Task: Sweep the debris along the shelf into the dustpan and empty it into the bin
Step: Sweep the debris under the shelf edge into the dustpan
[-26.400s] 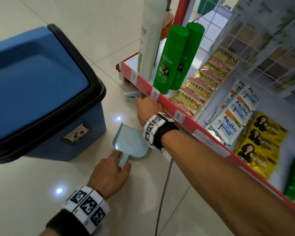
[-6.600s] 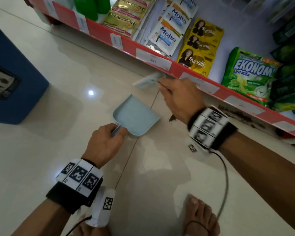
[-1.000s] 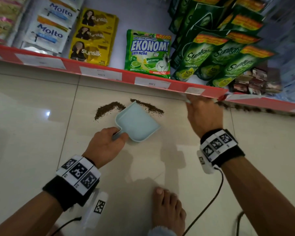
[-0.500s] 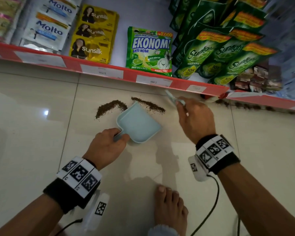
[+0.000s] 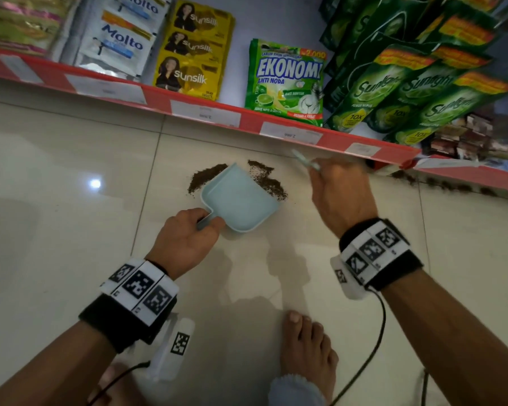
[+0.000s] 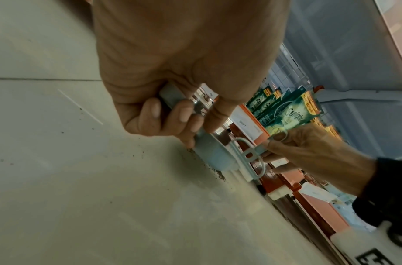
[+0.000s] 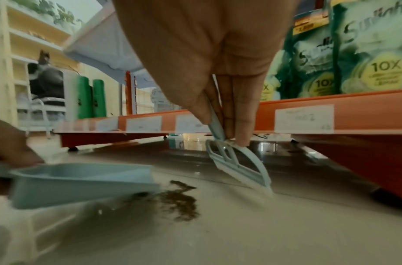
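A light blue dustpan (image 5: pixel 241 200) lies on the floor tiles with its mouth towards the red shelf edge (image 5: pixel 206 112). My left hand (image 5: pixel 206 222) grips its handle (image 6: pixel 172 96). Dark debris sits in two small piles at the pan's mouth, one on the left (image 5: pixel 206 178) and one on the right (image 5: pixel 267 183). More debris (image 5: pixel 452 186) runs along the shelf base at the right. My right hand (image 5: pixel 320 171) pinches a small pale brush (image 7: pixel 238 166), whose bristles touch the floor right of the right pile (image 7: pixel 175 199). The bin is out of view.
The low shelf carries Sunsilk sachets (image 5: pixel 191 51), an Ekonomi packet (image 5: pixel 285 80) and Sunlight pouches (image 5: pixel 423 92). My bare foot (image 5: pixel 308 353) stands on the tiles behind the pan, and a black cable (image 5: pixel 373 347) hangs from my right wrist.
My right hand has carried the brush leftwards from the shelf edge towards the pan's right side. The left hand and dustpan have stayed in place.
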`<state>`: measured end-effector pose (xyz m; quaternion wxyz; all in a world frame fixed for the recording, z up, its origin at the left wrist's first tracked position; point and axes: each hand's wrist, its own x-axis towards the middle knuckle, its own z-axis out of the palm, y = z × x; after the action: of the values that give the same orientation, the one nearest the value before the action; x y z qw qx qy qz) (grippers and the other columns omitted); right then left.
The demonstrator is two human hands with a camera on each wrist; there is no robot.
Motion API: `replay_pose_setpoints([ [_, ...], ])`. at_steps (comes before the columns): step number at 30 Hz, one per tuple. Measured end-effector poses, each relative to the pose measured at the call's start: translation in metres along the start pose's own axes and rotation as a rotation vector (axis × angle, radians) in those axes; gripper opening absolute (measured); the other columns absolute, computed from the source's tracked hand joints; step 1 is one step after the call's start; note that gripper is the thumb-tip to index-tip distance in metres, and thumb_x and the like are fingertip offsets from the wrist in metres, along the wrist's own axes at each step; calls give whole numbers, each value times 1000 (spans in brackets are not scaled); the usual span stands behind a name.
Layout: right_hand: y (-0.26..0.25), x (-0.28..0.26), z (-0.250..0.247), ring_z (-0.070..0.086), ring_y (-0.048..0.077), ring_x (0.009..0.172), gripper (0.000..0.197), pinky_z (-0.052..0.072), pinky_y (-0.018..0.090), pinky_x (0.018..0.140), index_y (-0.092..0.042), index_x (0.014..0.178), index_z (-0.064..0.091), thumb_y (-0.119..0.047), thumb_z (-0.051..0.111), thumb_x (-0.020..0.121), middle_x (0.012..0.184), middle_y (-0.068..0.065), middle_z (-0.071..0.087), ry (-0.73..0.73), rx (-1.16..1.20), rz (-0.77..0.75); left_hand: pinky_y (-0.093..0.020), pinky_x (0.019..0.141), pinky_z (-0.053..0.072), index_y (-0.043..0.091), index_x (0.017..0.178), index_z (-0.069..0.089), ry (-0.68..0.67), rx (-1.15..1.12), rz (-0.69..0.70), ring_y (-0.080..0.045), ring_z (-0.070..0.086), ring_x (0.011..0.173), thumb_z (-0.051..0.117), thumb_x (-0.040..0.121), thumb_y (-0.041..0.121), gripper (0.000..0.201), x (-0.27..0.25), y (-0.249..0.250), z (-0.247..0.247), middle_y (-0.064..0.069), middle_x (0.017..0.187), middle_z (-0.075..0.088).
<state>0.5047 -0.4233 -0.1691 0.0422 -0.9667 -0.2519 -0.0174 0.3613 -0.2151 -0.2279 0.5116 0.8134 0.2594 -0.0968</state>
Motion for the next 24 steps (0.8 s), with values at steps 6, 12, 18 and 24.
replay_pose_setpoints([
  [6, 9, 28, 19, 62, 45, 98, 26, 50, 48, 83, -5, 111, 63, -16, 41, 102, 107, 23, 65, -113, -139, 169, -37, 67, 46, 1, 90, 67, 28, -47, -45, -22, 54, 64, 49, 70, 52, 57, -4, 5, -13, -5, 65, 58],
  [12, -23, 21, 29, 66, 37, 91, 27, 54, 43, 81, -4, 119, 65, -14, 47, 101, 113, 16, 65, -142, 75, -130, -45, 76, 52, 0, 90, 67, 38, -49, -39, -25, 58, 68, 51, 72, 53, 59, -8, 2, -20, -9, 69, 60],
  [18, -7, 11, 14, 64, 29, 69, 24, 50, 33, 62, -5, 112, 69, -16, 52, 100, 93, 16, 71, 44, 124, -126, -43, 79, 51, 3, 90, 68, 95, -21, -57, -31, 64, 80, 55, 80, 50, 50, -10, -5, -27, -17, 81, 68],
  [24, 8, 31, 27, 63, 46, 93, 25, 54, 49, 78, -11, 118, 60, -12, 47, 98, 104, 23, 66, -72, -78, 112, -42, 72, 50, -2, 91, 66, 113, -7, -35, -32, 59, 71, 57, 85, 39, 43, -11, -9, -32, -23, 81, 67],
])
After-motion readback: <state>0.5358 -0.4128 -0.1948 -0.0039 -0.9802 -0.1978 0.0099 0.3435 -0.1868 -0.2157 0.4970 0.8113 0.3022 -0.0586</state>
